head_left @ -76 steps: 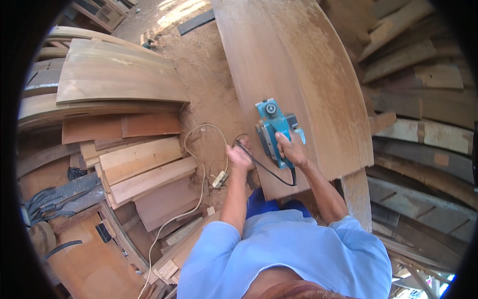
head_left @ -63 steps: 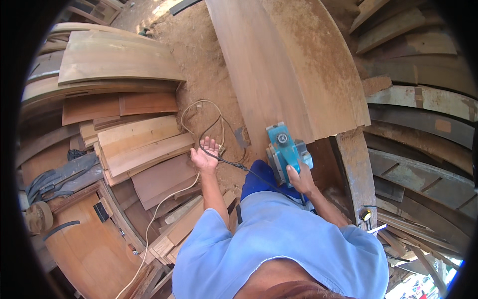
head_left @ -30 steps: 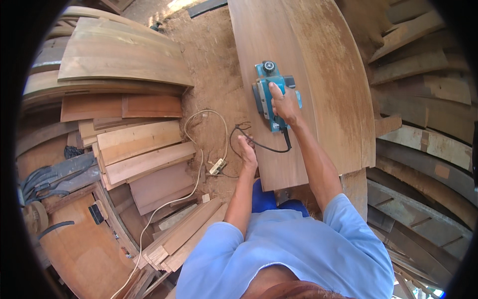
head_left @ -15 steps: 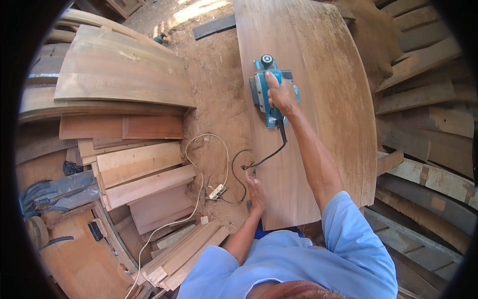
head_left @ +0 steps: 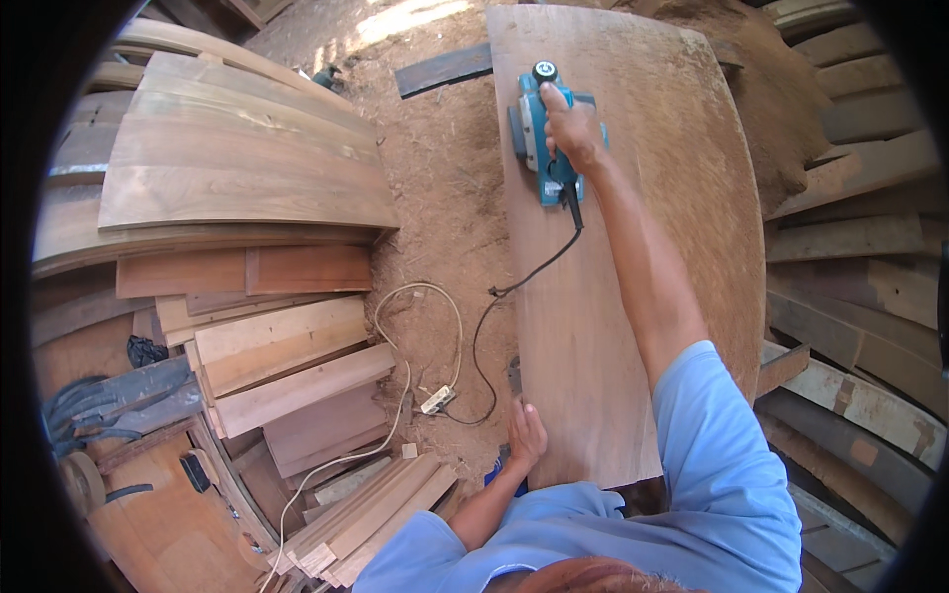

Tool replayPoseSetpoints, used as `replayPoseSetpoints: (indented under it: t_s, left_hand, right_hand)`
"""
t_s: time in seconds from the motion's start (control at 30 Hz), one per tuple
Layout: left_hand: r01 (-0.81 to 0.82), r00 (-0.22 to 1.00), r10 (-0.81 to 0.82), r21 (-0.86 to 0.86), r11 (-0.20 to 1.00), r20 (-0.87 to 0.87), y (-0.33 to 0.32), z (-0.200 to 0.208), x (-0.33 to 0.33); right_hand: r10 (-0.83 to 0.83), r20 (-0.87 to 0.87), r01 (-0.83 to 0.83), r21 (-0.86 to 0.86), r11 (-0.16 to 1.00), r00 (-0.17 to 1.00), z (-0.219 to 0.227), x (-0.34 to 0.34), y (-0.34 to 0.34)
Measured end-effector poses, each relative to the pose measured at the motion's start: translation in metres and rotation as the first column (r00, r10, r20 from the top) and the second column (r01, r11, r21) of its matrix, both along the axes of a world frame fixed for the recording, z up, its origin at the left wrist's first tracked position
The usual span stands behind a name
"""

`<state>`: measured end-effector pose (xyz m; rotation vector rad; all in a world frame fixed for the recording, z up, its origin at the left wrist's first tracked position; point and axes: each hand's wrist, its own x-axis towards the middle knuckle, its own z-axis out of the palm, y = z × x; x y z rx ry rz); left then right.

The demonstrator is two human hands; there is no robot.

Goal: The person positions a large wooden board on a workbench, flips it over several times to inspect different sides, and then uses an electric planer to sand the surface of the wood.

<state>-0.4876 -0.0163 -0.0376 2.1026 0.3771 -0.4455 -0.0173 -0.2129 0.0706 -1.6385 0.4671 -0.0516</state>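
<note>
So the planer [head_left: 540, 148], teal and black, is up in the upper middle of the frame, sitting on the board [head_left: 593, 336] near its far end and close to its left edge. The right hand [head_left: 575, 130] is wrapped around its top handle, thumb pointing up toward the round knob [head_left: 544, 71] at the front, and that arm is reaching pretty much straight out.

Left hand [head_left: 529, 433] is well apart from the right one, down in the lower middle at the board's left edge. It's got nothing in its grip, fingers loosely extended and pointing up the frame. Can't tell if it's actually pressing on the wood or just overlapping it from this angle.

Board-wise, the left side looks smooth and pinkish brown, while the right side is rougher and more mottled.

A black cord [head_left: 478, 341] runs from the back of the planer, over the board's left edge, then curves down to a pale socket block [head_left: 436, 399] on the dirt floor [head_left: 435, 198], left of the board. A whitish cable [head_left: 395, 427] loops around there too and trails off to the lower left.

Wide panels [head_left: 247, 168] fill the upper left, thin strips [head_left: 381, 519] lie in the lower left, and more planks [head_left: 870, 395] line the right side.
</note>
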Motion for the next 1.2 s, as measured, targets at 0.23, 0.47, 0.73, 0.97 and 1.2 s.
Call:
replayPoseSetpoints:
  t_s: [0.23, 0.47, 0.73, 0.97, 1.2]
  left_hand:
    - [-0.024, 0.999, 0.024, -0.024, 0.999, -0.036, 0.001, -0.005, -0.010]
    - [-0.051, 0.998, 0.052, -0.027, 0.998, 0.046, 0.003, -0.009, -0.010]
    - [-0.058, 0.998, 0.058, 0.076, 0.995, 0.004, -0.004, -0.027, -0.014]
    - [-0.030, 0.990, 0.002, -0.202, 0.979, -0.138, 0.004, -0.024, 0.001]
    - [-0.648, 0.755, 0.222, -0.753, 0.110, -0.617, 0.079, -0.051, 0.023]
  right_hand:
    - [0.019, 0.033, -0.020, 0.021, 1.000, 0.999, -0.012, 0.095, -0.015]
    - [0.097, 0.056, -0.097, 0.006, 0.995, 0.994, -0.011, 0.133, -0.022]
    - [0.054, -0.145, -0.047, 0.047, 0.998, 0.988, -0.006, 0.011, -0.030]
    - [0.100, -0.162, -0.071, 0.172, 0.983, 0.982, 0.001, -0.247, -0.006]
    - [0.198, -0.201, -0.191, 0.055, 0.980, 0.959, 0.002, -0.501, 0.016]
